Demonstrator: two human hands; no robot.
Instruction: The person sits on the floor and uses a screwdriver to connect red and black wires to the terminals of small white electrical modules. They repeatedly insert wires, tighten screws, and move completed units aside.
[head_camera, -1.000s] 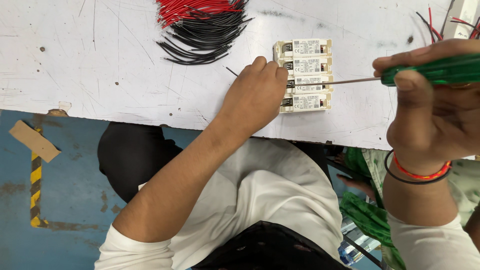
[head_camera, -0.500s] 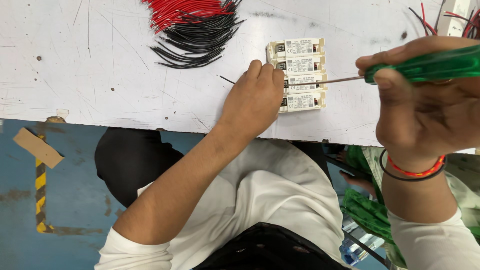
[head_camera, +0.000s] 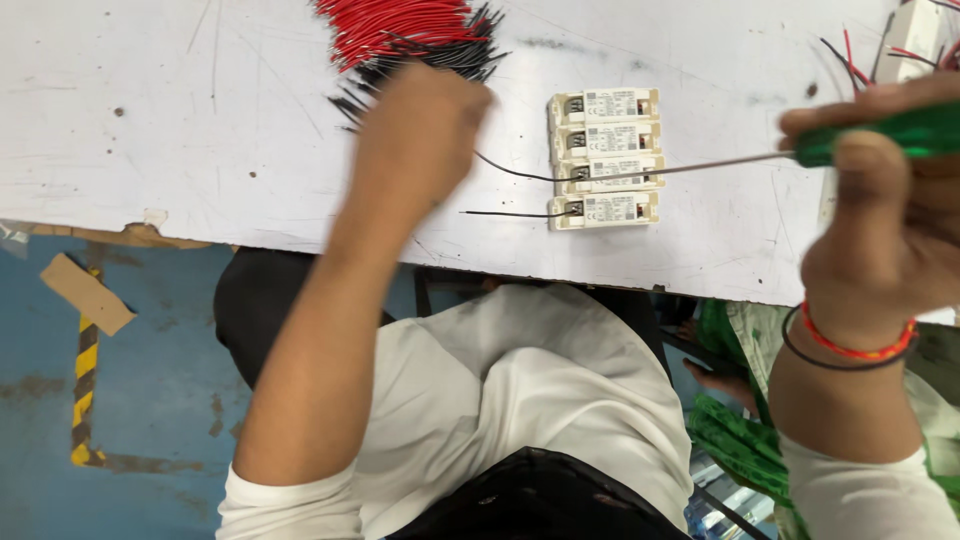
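Note:
My left hand (head_camera: 420, 135) is blurred over the pile of red and black wires (head_camera: 410, 35) on the white table (head_camera: 160, 120); whether it grips a wire cannot be told. My right hand (head_camera: 885, 215) holds a green-handled screwdriver (head_camera: 880, 135), its thin shaft reaching left to a stack of several small white terminal blocks (head_camera: 603, 158). The tip rests at the third block. Two thin black wires (head_camera: 505, 190) stick out left from the lower blocks.
More red and black wires and a white part (head_camera: 905, 40) lie at the table's far right corner. Below the table edge are my white shirt, a blue floor with a cardboard scrap (head_camera: 88, 292) and a yellow-black stripe, and green cloth (head_camera: 745, 440) at right.
My left hand has left the terminal blocks and moved up-left to the wire pile. Two black wires now show at the blocks. The screwdriver stays at the stack.

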